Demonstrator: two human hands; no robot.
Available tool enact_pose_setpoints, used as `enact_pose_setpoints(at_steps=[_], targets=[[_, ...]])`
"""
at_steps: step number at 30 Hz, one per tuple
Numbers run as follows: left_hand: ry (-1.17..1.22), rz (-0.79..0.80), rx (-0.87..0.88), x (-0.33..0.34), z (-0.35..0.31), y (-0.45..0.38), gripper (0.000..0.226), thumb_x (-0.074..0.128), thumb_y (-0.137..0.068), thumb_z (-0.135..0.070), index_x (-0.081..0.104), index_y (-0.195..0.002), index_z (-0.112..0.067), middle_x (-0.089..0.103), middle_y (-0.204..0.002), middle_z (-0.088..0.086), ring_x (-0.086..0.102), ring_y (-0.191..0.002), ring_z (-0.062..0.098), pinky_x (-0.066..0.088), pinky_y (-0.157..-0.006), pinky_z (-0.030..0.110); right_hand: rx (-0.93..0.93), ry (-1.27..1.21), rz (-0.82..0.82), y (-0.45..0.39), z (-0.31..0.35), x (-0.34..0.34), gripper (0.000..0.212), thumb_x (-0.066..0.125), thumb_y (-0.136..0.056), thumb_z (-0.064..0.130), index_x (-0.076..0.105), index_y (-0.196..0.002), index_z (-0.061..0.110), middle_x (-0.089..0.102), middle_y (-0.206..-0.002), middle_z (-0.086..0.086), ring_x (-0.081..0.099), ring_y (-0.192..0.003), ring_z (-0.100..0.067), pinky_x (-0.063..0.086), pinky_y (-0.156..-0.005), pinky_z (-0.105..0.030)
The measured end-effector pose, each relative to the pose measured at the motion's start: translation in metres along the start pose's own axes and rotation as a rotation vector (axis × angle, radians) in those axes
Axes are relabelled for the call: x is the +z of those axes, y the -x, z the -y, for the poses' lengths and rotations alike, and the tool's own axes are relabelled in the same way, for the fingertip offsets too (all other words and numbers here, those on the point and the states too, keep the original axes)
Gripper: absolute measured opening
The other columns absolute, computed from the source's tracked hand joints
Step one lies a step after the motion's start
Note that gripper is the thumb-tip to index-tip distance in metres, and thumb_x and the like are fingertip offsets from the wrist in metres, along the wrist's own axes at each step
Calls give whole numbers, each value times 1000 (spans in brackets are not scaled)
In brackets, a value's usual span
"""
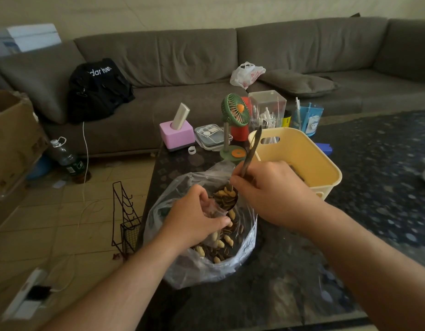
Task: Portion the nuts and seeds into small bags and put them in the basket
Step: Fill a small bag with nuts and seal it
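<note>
Head view is showing us at work over a large clear bag (202,263) of peanuts and striped seeds (224,242), which is sitting open on the dark table (290,271). Our right hand (271,189) is curling its fingers around the handle of a metal spoon (251,154), pinching it low so the loaded bowl is staying level while it is hanging just above the big bag's mouth. Our left hand (194,216) is gripping what we are taking for a small clear bag (212,210), though the plastic is hard to tell apart from the larger bag behind it; the fingers are bunching its opening right beside the spoon, we judge so the load can be tipping in without spilling. Keeping both over the big bag is meaning that any stray nuts are falling back into the supply. A yellow basket (302,149) is waiting just beyond the right hand, close enough for dropping filled portions; something dark is lying inside it. A green fan (235,111) is standing behind.
</note>
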State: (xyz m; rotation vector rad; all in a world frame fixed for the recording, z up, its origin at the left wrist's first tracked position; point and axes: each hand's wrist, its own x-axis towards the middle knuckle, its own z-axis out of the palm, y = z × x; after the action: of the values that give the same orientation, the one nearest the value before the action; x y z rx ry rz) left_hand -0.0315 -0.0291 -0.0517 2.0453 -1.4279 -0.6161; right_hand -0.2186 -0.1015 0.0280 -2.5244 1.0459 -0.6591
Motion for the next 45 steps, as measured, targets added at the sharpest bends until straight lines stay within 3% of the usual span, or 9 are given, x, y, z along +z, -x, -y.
enact_pose_setpoints(at_steps=[2, 5, 12, 20, 28, 34, 37, 41, 45], targets=[[24, -34, 2, 1, -2, -2, 53, 89, -78, -50, 43, -101, -39, 67, -109, -16, 66, -98, 3, 50, -73, 25, -120, 75, -39, 0, 2, 0, 26, 54, -106, 35, 72, -101, 18, 70, -81, 7, 63, -70, -9, 52, -70, -25], [85, -52, -15, 3, 0, -5, 55, 89, -77, -46, 41, -102, -41, 69, -111, -17, 67, -100, 3, 56, -81, 31, -211, 106, -71, 0, 3, 3, 26, 53, -105, 32, 71, -99, 14, 68, -81, 4, 62, -69, -13, 54, -69, -38], [132, -102, -27, 10, 3, -5, 57, 89, -78, -39, 39, -106, -38, 73, -107, -12, 71, -96, 6, 58, -77, 30, -253, 121, -51, -1, 3, 9, 23, 53, -106, 31, 70, -100, 17, 68, -87, 6, 61, -72, -13, 56, -70, -39], [141, -151, 3, 12, 1, -3, 52, 86, -85, -31, 37, -104, -38, 74, -108, -18, 69, -91, -4, 46, -64, 12, -274, 131, -56, 0, 4, 9, 22, 52, -107, 28, 71, -102, 18, 56, -81, 13, 52, -68, -8, 50, -66, -29], [235, -172, 3, 21, 3, -3, 58, 89, -81, -34, 38, -107, -38, 77, -102, -12, 72, -92, -2, 58, -78, 23, -282, 72, -68, 1, 3, 17, 21, 54, -104, 26, 71, -99, 16, 65, -85, 4, 58, -73, -14, 51, -70, -37], [261, -184, 19, 21, 2, -3, 59, 89, -82, -35, 39, -112, -35, 77, -100, -14, 69, -91, -11, 51, -71, 11, -269, 47, -62, 0, 2, 17, 32, 44, -103, 38, 71, -103, 21, 64, -87, 6, 57, -73, -9, 48, -70, -30], [248, -184, 26, 24, 5, -4, 60, 89, -81, -34, 38, -113, -36, 76, -101, -13, 71, -91, -4, 55, -77, 18, -261, 29, -86, 0, 1, 20, 28, 49, -104, 34, 71, -99, 18, 65, -84, 6, 57, -71, -9, 47, -69, -27], [303, -165, -9, 25, 7, -5, 58, 87, -85, -25, 42, -122, -31, 75, -100, -11, 71, -86, -6, 53, -69, 14, -247, 16, -108, 0, 1, 23, 27, 52, -104, 33, 71, -95, 16, 66, -80, 7, 58, -71, -9, 49, -69, -31], [386, -149, -123, 24, 12, -10, 57, 89, -82, -41, 51, -123, -33, 75, -109, -15, 70, -97, 0, 52, -80, 21, -252, 24, -76, 1, 2, 26, 38, 42, -104, 42, 71, -97, 17, 69, -85, 6, 61, -73, -10, 52, -69, -33]])
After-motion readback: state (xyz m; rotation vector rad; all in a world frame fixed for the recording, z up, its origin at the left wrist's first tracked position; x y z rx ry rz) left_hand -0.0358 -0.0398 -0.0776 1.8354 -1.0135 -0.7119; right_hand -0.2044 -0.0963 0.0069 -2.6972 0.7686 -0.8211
